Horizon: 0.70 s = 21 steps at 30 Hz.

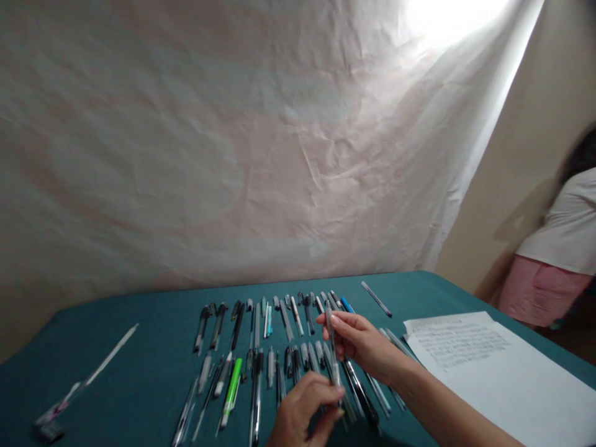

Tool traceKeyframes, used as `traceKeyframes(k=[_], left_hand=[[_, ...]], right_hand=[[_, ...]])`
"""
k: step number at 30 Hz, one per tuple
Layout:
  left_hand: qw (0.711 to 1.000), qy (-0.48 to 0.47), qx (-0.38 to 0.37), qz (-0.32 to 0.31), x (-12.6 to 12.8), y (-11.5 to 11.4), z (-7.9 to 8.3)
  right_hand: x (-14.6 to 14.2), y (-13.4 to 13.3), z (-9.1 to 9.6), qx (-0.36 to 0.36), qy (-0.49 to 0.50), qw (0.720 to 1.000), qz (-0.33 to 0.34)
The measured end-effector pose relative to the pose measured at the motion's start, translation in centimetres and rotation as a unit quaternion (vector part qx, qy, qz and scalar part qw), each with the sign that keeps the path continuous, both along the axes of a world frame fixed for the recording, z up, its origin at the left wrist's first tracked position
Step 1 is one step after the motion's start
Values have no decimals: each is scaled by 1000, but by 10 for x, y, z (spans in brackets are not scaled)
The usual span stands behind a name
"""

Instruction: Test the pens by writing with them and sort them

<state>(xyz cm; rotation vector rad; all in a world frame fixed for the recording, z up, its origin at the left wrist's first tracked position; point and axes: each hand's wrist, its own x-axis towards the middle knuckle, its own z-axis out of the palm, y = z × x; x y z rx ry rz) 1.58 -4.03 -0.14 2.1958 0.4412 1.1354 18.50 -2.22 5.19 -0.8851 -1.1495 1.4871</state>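
Note:
Both hands hold one clear pen (331,344) upright over rows of pens. My right hand (361,341) pinches its upper part with thumb and fingers. My left hand (305,413), at the bottom edge, grips its lower end with closed fingers. Beneath them several pens (261,335) lie in two rows on the teal tablecloth (153,329); among them are a green highlighter (231,383) and a blue pen (347,305).
A white sheet of paper (493,366) with handwriting lies at the right. One lone pen (376,298) lies behind the rows. A long white stick (100,366) lies at the left. A crumpled white sheet hangs behind the table. Another person (559,248) stands at far right.

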Motion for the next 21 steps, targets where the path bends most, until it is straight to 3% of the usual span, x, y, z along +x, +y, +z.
traceKeyframes(k=[21], left_hand=[[1000,3,-13,-2,0,-1,0]], right_hand=[[-1,1,-5,-5,21,1000,5]])
